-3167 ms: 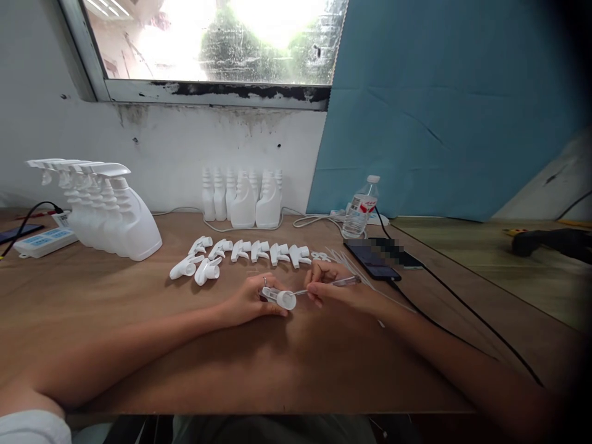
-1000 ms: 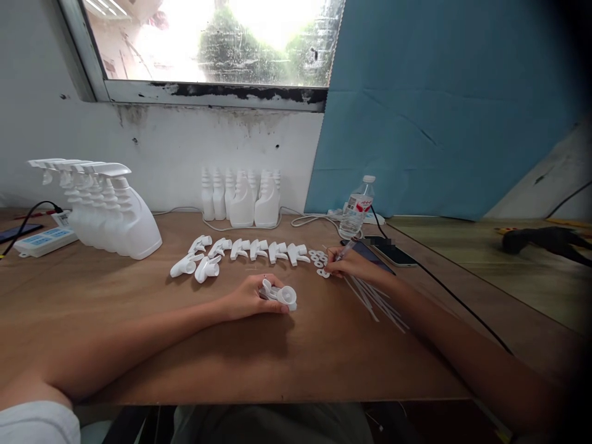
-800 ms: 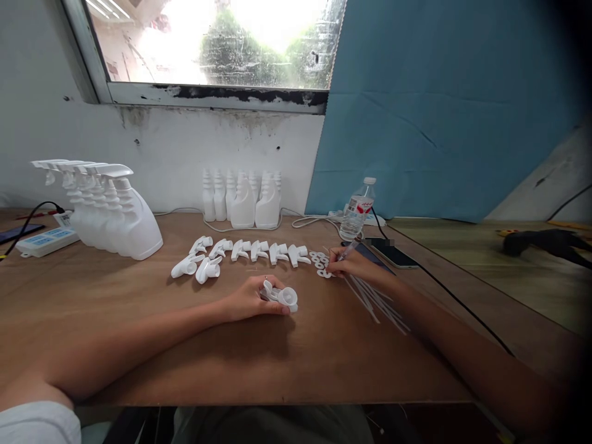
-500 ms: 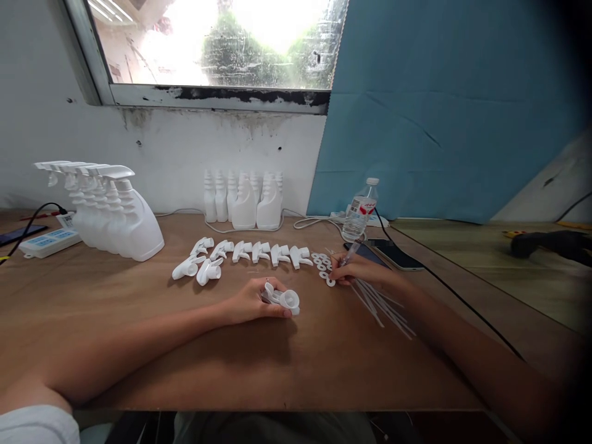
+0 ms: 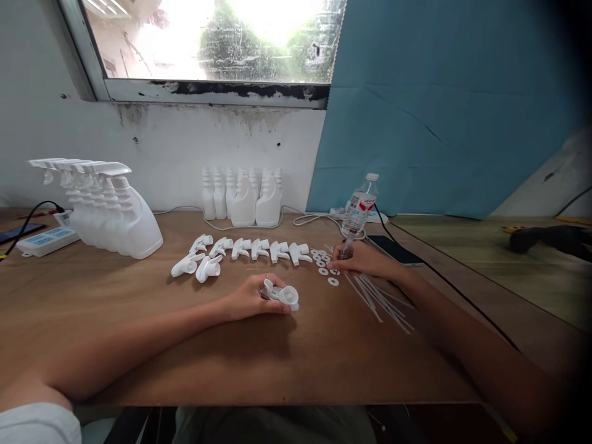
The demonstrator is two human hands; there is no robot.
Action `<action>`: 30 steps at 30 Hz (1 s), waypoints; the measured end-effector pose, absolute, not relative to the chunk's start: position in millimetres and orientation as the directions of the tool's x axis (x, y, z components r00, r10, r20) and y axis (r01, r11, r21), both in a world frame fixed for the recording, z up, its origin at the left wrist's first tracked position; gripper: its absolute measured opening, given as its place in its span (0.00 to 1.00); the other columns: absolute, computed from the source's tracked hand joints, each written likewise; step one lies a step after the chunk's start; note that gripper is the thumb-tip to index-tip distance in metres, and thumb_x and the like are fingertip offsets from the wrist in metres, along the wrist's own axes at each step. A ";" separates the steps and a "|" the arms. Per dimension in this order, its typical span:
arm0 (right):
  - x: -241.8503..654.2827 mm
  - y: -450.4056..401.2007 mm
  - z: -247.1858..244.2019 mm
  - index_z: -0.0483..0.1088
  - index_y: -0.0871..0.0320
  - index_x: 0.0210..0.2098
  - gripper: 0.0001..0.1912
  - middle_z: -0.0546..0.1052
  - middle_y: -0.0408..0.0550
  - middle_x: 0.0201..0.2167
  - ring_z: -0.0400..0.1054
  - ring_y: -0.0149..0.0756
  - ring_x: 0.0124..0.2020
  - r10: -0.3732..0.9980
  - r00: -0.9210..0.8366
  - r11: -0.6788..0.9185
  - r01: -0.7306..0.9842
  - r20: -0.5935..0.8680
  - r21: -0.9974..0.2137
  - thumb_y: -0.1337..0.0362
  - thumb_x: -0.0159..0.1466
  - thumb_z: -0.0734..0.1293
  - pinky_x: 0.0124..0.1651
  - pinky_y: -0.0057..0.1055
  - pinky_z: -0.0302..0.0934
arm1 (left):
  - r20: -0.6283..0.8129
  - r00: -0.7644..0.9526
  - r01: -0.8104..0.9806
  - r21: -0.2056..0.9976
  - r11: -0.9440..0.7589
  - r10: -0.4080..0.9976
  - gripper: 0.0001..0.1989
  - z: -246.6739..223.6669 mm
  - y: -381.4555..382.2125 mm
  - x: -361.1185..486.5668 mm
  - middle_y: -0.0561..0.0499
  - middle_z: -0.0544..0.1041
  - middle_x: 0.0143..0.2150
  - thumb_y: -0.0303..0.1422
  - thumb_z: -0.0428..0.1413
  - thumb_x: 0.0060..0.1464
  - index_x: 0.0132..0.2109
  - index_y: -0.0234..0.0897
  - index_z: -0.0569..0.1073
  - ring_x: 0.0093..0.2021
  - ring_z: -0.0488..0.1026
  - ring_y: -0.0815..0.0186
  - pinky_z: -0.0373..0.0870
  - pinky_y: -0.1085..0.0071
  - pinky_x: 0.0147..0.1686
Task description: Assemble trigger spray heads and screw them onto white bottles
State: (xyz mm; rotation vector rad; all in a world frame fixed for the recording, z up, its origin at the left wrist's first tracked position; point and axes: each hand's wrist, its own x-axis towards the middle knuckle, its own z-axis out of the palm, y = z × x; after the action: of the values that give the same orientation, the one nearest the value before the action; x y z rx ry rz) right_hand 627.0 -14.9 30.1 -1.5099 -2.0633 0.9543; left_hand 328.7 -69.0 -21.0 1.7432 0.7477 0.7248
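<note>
My left hand (image 5: 259, 297) is closed round a white spray trigger head (image 5: 287, 297), its round open end facing up toward me. Over the small white washers (image 5: 320, 263) my right hand (image 5: 361, 259) is bent, gripping a slim clear plastic piece (image 5: 348, 243) that points up toward the water bottle. Its fingertips reach a washer at the group's right edge; whether they pinch it I cannot tell. One washer (image 5: 333, 281) lies just in front of those fingers. Under the right wrist spread several thin white tubes (image 5: 380, 302). More white trigger heads (image 5: 259, 249) lie in rows behind my left hand.
White spray bottles with heads (image 5: 139, 216) stand at left, and bottles without heads (image 5: 244, 200) by the wall. A water bottle (image 5: 359, 206), a phone (image 5: 394, 250) and a black cable (image 5: 456, 300) are at right. A power strip (image 5: 49, 240) lies far left.
My right hand has shifted slightly away from me, leaving the front washer uncovered. The clear piece in it now stands more upright. My left hand still holds the trigger head.
</note>
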 end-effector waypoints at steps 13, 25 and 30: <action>618.6 -12.9 16.9 0.66 0.59 0.23 0.23 0.68 0.41 0.14 0.57 0.26 0.15 0.945 -0.327 0.213 0.637 -0.010 -0.741 0.45 0.49 0.72 0.19 0.25 0.48 | 0.136 0.600 0.234 0.913 -0.335 0.788 0.21 -3.1 -70.9 324.0 0.52 0.71 0.34 0.47 0.58 0.51 0.43 0.36 0.66 0.31 0.71 0.69 0.65 0.73 0.34; 617.9 -13.8 17.3 0.66 0.59 0.23 0.23 0.68 0.41 0.14 0.57 0.27 0.16 0.954 -0.299 0.225 0.637 0.032 -0.737 0.44 0.50 0.71 0.21 0.26 0.48 | -0.161 0.594 0.730 0.520 -0.444 0.788 0.22 60.3 -21.9 263.5 0.54 0.64 0.29 0.51 0.61 0.42 0.30 0.38 0.65 0.28 0.58 0.68 0.50 0.74 0.27; 619.0 -13.2 17.1 0.66 0.59 0.23 0.22 0.68 0.41 0.13 0.56 0.27 0.15 0.947 -0.314 0.259 0.639 0.062 -0.724 0.45 0.52 0.70 0.21 0.26 0.47 | -0.262 0.633 0.725 0.531 -0.439 0.728 0.21 57.0 -12.8 255.0 0.54 0.64 0.26 0.51 0.60 0.42 0.27 0.37 0.67 0.27 0.59 0.68 0.50 0.74 0.27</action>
State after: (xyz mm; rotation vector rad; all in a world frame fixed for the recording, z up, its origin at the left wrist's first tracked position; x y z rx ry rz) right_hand 619.0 -13.2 17.1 -1.4335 -2.0421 0.8234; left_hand 255.0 -12.8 57.0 2.2391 1.1301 0.0066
